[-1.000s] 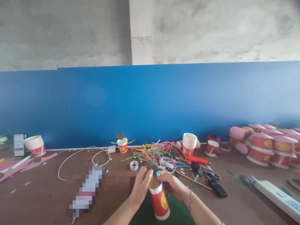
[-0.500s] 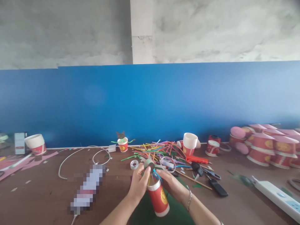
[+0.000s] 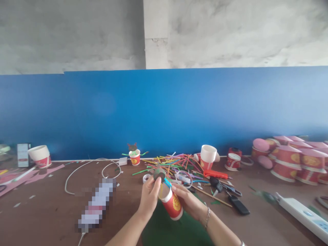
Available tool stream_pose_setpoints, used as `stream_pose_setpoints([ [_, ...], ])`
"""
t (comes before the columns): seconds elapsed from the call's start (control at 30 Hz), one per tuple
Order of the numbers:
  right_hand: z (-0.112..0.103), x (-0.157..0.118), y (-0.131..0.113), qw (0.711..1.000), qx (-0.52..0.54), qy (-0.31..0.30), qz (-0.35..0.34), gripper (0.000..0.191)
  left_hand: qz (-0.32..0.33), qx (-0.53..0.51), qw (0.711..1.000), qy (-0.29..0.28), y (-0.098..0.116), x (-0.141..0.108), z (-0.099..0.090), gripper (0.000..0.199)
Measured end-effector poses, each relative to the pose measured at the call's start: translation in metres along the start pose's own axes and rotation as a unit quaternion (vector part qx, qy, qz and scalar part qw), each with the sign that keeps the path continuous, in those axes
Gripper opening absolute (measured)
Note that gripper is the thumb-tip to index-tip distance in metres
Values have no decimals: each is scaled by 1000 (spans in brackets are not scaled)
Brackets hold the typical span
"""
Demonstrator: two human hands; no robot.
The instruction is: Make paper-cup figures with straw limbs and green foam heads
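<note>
Through the head view I have the red paper cup [image 3: 173, 207], a smooth tapered cylinder with a gold print and white rim, tilted between my hands above a flat dark-green sheet [image 3: 176, 234] on the brown desk [image 3: 123, 218]. My left hand [image 3: 150, 195] has its grip pinching a round, dull-green disc [image 3: 160, 175] with pointed tips. My right hand [image 3: 188, 201] bends its fingers beside the rim and thin blue strip [image 3: 167, 182]; which its grip pinches, I cannot tell. Slender multicoloured sticks [image 3: 176, 161] lie heaped beyond.
</note>
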State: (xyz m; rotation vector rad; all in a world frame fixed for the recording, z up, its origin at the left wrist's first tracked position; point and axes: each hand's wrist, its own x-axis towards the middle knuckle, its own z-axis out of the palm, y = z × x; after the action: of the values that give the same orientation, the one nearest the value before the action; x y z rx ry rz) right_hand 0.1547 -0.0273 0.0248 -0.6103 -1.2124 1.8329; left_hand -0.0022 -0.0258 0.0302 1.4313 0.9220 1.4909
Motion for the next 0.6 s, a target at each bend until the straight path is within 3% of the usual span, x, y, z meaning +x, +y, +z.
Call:
stream_pose_setpoints([
  [0.37, 3, 2, 0, 999, -6, 41, -22, 35, -16, -6, 999, 29, -5, 1, 1, 33],
  [0.47, 0, 1, 3, 996, -4, 84, -19, 46, -22, 12, 997, 67, -8, 2, -1, 37],
  [0.6, -1, -1, 5, 996, -58, 55, -42, 70, -29, 36, 994, 98, -11, 4, -5, 37],
])
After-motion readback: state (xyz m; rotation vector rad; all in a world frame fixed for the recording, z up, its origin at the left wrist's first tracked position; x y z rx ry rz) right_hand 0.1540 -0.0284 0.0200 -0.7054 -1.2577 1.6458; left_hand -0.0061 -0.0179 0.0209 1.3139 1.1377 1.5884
